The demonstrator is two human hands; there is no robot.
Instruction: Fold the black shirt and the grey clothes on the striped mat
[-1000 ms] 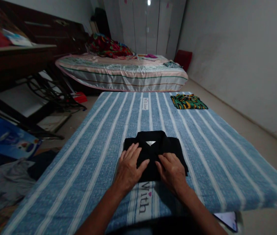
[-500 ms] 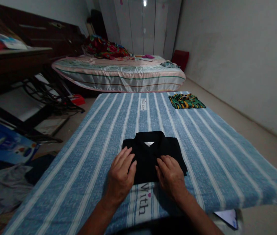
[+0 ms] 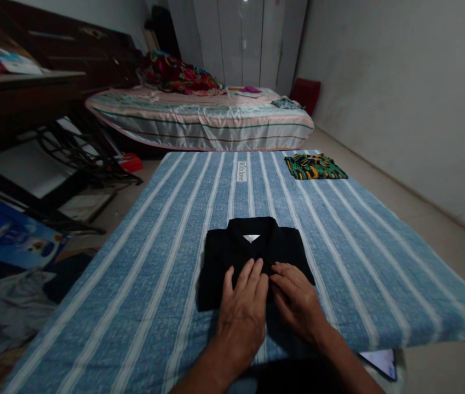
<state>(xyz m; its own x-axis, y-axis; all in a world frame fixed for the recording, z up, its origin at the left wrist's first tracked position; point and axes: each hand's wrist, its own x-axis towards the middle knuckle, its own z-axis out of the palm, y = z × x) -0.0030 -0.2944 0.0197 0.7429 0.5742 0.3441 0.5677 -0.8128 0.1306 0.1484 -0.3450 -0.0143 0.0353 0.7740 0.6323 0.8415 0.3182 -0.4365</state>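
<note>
A folded black collared shirt lies on the blue striped cloth, its collar pointing away from me and a white label showing inside the neck. My left hand rests on the lower middle of the shirt, fingers stretched out and slightly apart. Close beside it, my right hand touches the shirt's front at the right of centre, its fingers extended and a little bent. Both hands hide the shirt's lower edge. Neither hand appears to grip the fabric.
A folded green, yellow and black patterned garment lies at the cloth's far right corner. Beyond stands a bed. At left are a dark table, a blue box and grey clothing. A phone is below the near right edge.
My left hand has moved right, from the shirt's left side to its middle. My right hand has shifted slightly right and stays on the shirt.
</note>
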